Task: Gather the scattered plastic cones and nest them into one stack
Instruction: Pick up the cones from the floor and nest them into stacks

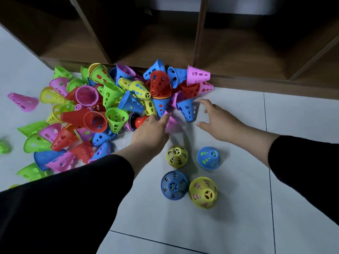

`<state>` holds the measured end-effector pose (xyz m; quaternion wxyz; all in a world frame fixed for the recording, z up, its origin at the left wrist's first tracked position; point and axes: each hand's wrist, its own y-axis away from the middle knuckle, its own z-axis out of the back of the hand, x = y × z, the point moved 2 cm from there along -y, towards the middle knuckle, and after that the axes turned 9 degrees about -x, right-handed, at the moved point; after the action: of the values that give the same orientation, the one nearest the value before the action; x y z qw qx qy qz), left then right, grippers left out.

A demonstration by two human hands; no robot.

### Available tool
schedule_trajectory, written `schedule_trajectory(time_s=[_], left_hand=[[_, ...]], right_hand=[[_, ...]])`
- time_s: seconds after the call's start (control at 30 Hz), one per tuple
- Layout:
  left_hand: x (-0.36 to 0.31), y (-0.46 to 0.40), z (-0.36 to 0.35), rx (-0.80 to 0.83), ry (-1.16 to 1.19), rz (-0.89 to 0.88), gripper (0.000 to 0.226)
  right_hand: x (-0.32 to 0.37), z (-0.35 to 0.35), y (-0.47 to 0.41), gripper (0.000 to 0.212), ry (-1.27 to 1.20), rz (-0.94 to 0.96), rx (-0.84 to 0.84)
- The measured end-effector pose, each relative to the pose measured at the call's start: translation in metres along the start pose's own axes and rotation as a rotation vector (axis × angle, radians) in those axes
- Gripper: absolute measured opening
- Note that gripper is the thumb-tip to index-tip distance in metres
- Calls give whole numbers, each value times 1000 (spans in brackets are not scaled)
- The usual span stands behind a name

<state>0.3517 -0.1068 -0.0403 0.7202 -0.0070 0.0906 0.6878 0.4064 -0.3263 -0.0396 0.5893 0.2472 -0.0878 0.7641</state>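
1. Left hand (150,132) is reaching with fingers extended, tips touching a pink cone (172,123) at the cone pile (102,107) edge, grasping nothing.
2. Right hand (218,120) is hovering with fingers spread, empty, near a blue cone (187,109).
3. Four upright cones (190,176) are standing on the floor (238,226), near the shelf (238,83) base.

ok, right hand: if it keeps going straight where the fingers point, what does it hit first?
Most likely the blue cone lying on its side at the pile's edge: the right hand is open, fingers aimed up-left at it, apart from it. Depth is uncertain from one view.
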Motion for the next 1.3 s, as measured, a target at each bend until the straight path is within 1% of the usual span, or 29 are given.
schedule_trajectory(time_s=[0.1, 0.13, 0.2, 0.27, 0.33, 0.37, 0.47, 0.57, 0.67, 0.73, 0.8, 0.87, 0.9, 0.93, 0.97, 1.0, 1.07, 1.1, 1.2, 1.3], left_hand=[[-9, -19, -8, 46, -110, -63, 58], [-10, -24, -11, 47, -126, -69, 55], [-10, -32, -17, 59, -151, -79, 56], [-8, -36, -21, 78, -157, -85, 55], [-5, -38, -24, 72, -132, -94, 48], [-5, -37, -25, 68, -113, -105, 43], [0, -32, -31, 9, -74, -161, 32], [7, -27, -30, -99, -32, -177, 31], [9, -16, -17, -176, 204, -112, 48], [7, -3, -1, -229, 373, -46, 46], [8, 12, 16, -234, 590, 68, 39], [7, 27, 31, -239, 800, 181, 36], [6, 35, 37, -246, 860, 218, 36], [6, 41, 42, -249, 896, 241, 35], [6, 48, 47, -239, 913, 254, 33], [6, 53, 51, -216, 909, 254, 33], [7, 63, 54, -146, 840, 207, 42], [7, 67, 56, -109, 790, 170, 49], [9, 77, 55, -39, 675, 66, 65], [6, 81, 50, -11, 577, 34, 71]], right_hand=[[6, -18, -32, 84, -19, -18, 22], [8, -24, -40, 86, -25, -20, 39], [11, -35, -53, 85, -35, -28, 55], [10, -45, -61, 75, -56, -42, 31], [8, -50, -65, 58, -107, -90, -40], [7, -52, -66, 54, -135, -115, -70], [2, -53, -64, 51, -225, -201, -142], [1, -48, -58, 44, -264, -282, -207], [0, -38, -51, 41, -281, -286, -289], [0, -27, -43, 41, -307, -256, -355], [3, -11, -34, 43, -418, -229, -382], [9, 8, -24, 49, -568, -206, -347], [13, 17, -18, 60, -610, -183, -325], [17, 28, -10, 70, -638, -168, -307], [19, 37, -1, 74, -663, -158, -288], [22, 46, 9, 69, -670, -144, -263], [23, 59, 31, 45, -606, -142, -217], [22, 64, 43, 39, -541, -141, -199], [16, 74, 71, 41, -353, -127, -143], [14, 75, 91, 48, -97, -93, -2]])
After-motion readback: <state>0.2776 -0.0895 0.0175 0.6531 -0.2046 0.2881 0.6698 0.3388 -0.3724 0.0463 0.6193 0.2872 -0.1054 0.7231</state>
